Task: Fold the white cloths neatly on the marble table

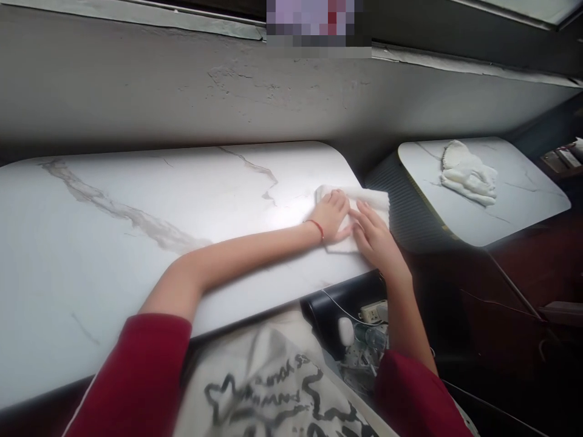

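A white cloth [379, 200] with a scalloped edge lies spread on the right end of a white marble-patterned table [255, 200]. My left hand [331, 213], with a thin red band at its wrist, presses on the cloth; its fingers are bent into the fabric and the thumb points toward the right hand. Beside it, my right hand [372, 235] rests on the cloth's right part, fingers stretched out and lying flat. The two hands nearly meet at the fingertips. Some of the cloth is hidden beneath them.
A second marble-patterned table [514, 212] stands to the right, bearing a crumpled white cloth [469, 173]. A grey wall [182, 91] runs behind both tables. Below the near edge are a power strip [374, 312], a white cable and a clear bottle [371, 335].
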`<state>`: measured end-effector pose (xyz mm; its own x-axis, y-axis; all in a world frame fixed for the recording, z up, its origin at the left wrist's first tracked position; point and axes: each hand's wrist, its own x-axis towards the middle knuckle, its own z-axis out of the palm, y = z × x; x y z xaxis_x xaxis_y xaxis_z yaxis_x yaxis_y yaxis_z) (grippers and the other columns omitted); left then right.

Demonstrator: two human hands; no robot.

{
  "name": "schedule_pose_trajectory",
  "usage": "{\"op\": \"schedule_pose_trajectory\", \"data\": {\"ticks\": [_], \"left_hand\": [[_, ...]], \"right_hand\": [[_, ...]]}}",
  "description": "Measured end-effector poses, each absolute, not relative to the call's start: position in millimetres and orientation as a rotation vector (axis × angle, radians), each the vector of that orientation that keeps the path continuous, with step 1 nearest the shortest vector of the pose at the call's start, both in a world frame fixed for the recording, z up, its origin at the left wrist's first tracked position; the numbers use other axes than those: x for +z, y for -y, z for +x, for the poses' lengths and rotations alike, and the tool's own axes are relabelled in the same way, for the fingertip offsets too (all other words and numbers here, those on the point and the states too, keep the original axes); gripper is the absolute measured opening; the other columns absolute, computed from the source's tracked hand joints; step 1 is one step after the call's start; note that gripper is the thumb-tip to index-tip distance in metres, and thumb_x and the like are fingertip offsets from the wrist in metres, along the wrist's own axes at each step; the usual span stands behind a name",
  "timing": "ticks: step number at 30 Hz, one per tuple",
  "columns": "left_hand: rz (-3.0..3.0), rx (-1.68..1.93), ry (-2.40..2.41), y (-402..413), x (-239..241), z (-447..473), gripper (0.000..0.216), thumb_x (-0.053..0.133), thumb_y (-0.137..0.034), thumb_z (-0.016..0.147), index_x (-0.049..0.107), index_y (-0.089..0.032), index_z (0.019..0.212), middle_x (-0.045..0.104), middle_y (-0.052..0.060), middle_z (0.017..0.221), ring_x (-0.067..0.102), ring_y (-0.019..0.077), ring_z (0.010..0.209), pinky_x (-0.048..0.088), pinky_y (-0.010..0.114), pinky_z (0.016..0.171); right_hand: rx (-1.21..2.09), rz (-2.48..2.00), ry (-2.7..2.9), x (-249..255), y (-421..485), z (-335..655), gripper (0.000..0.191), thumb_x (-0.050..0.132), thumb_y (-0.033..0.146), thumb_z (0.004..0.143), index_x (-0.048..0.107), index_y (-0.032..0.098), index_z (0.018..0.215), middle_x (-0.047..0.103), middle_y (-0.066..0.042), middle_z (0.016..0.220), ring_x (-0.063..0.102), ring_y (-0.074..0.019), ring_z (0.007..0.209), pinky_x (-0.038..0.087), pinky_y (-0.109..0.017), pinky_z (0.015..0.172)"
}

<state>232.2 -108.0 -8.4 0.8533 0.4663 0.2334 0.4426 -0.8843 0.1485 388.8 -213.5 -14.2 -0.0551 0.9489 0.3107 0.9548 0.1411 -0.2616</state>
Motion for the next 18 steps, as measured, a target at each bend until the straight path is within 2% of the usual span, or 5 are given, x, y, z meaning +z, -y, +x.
{"op": "schedule_pose_trajectory", "data": {"ticks": [3, 7, 13, 18], "left_hand": [[2.845, 0.411, -0.808, 79.0, -8.2, 240.9, 0.072, 0.042, -0.043, 0.095, 0.041, 0.008, 0.146, 0.039, 0.032, 0.156, 0.037, 0.0424, 0.145, 0.027, 0.055, 0.118], [2.722, 0.45, -0.923, 40.8, -7.9, 240.6, 0.074, 0.044, -0.042, 0.094, 0.038, 0.008, 0.148, 0.034, 0.031, 0.159, 0.03, 0.0407, 0.149, 0.021, 0.052, 0.122], [2.622, 0.422, -1.139, -4.0, -3.8, 224.7, 0.075, 0.044, -0.043, 0.093, 0.036, 0.002, 0.153, 0.028, 0.025, 0.165, 0.025, 0.0378, 0.153, 0.017, 0.051, 0.124], [2.558, 0.449, -1.251, -27.6, -2.9, 210.3, 0.076, 0.044, -0.045, 0.093, 0.037, 0.001, 0.153, 0.029, 0.024, 0.165, 0.025, 0.0369, 0.153, 0.017, 0.05, 0.124]], "right_hand": [[0.052, -1.751, 2.123, -20.9, 170.2, 415.8, 0.051, 0.031, 0.035, 0.105, 0.042, 0.031, 0.154, 0.033, -0.003, 0.166, 0.028, -0.0292, 0.155, 0.029, -0.061, 0.125], [0.067, -1.703, 2.197, -29.4, 111.8, 430.7, 0.052, 0.029, 0.039, 0.105, 0.04, 0.031, 0.155, 0.03, -0.002, 0.167, 0.024, -0.0293, 0.156, 0.024, -0.061, 0.126], [0.077, -1.67, 2.227, -30.9, 42.3, 415.9, 0.052, 0.029, 0.041, 0.104, 0.042, 0.033, 0.154, 0.032, 0.0, 0.166, 0.027, -0.0284, 0.155, 0.024, -0.06, 0.125], [0.053, -1.681, 2.213, -30.2, 5.4, 394.9, 0.052, 0.03, 0.036, 0.103, 0.048, 0.031, 0.151, 0.035, -0.001, 0.165, 0.03, -0.0268, 0.154, 0.027, -0.056, 0.124]]}}
